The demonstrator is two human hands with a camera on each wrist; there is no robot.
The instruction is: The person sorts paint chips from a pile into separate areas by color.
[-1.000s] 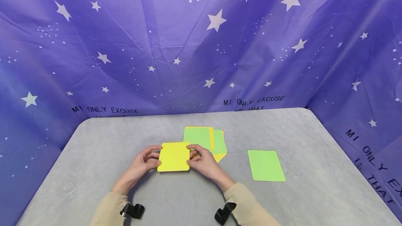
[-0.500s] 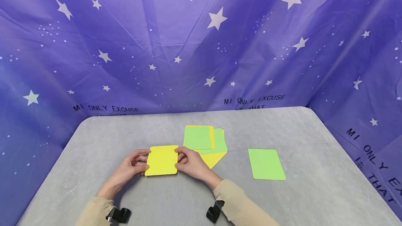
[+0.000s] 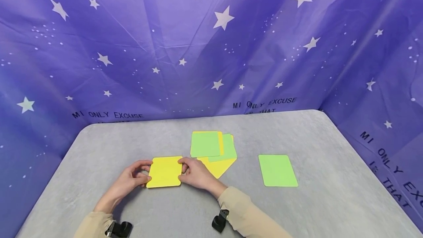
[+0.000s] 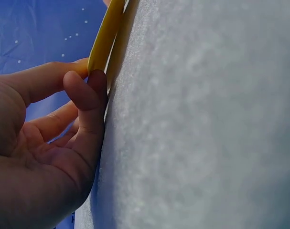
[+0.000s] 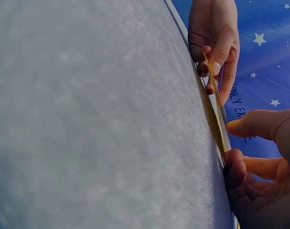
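A square yellow card (image 3: 164,172) with rounded corners is held between both hands, just above the table. My left hand (image 3: 127,181) pinches its left edge and my right hand (image 3: 199,175) pinches its right edge. Seen edge-on in the left wrist view, the yellow card (image 4: 105,40) leaves a thin gap over the tabletop. Behind my right hand lies a loose overlapping pile of green and yellow cards, with a green card (image 3: 205,144) on top and a yellow card (image 3: 218,167) sticking out toward me.
A single green card (image 3: 278,170) lies flat to the right of the pile. The grey table (image 3: 244,208) has rounded far corners. A purple curtain (image 3: 185,28) with white stars stands behind and along both sides.
Both hands have shifted left and slightly nearer with the yellow card, uncovering more of the yellow card in the pile. The lone green card stays put.
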